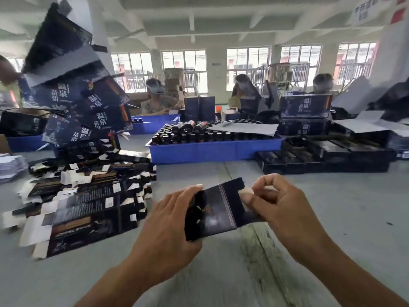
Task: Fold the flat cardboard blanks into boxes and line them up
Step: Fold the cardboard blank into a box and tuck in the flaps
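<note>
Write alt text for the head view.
Two hands, the left hand and right hand, hold a dark cardboard blank above a grey table. A pile of flat blanks lies left; a blue bin of bottles sits behind.

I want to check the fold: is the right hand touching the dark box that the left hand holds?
Touching. The head view shows the right hand pinching a flap at the right end of the dark box, while the left hand grips its left end.
</note>
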Demonstrator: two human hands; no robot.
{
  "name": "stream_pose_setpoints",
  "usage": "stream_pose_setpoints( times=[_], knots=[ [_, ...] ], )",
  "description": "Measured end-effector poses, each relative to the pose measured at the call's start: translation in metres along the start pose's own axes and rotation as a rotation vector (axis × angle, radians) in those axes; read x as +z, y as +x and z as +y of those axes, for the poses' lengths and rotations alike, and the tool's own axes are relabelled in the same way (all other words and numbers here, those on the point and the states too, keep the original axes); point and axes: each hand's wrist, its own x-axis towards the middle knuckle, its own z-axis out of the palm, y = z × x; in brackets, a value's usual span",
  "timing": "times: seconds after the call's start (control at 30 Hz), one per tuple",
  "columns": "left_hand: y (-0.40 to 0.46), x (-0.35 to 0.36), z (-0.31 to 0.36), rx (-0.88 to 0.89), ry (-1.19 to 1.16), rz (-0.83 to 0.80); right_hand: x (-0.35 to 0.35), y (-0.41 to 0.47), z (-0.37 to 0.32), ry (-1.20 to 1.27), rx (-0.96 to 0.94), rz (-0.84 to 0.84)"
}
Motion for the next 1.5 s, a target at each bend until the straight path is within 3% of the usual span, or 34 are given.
stream_pose_setpoints(
  times=[0.47, 0.63, 0.8, 1.17, 1.5],
  knots=[
    [-0.006, 0.001, 0.017, 0.195, 0.13, 0.148, 0.011, -0.015, 0.004, -0.168, -0.133, -0.068],
    [-0.006, -0.007, 0.014, 0.211, 0.184, 0.131, 0.015, -0.021, 0.005, -0.251, -0.211, -0.082],
    [-0.006, -0.011, 0.01, 0.228, 0.097, 0.082, 0.018, -0.026, 0.004, -0.342, -0.306, -0.072],
    [-0.005, -0.013, 0.01, 0.235, 0.112, 0.046, 0.02, -0.026, 0.012, -0.407, -0.247, 0.033],
    [-0.006, -0.006, 0.006, 0.213, 0.098, 0.054, 0.025, -0.03, 0.011, -0.55, -0.371, -0.03]
  ],
)
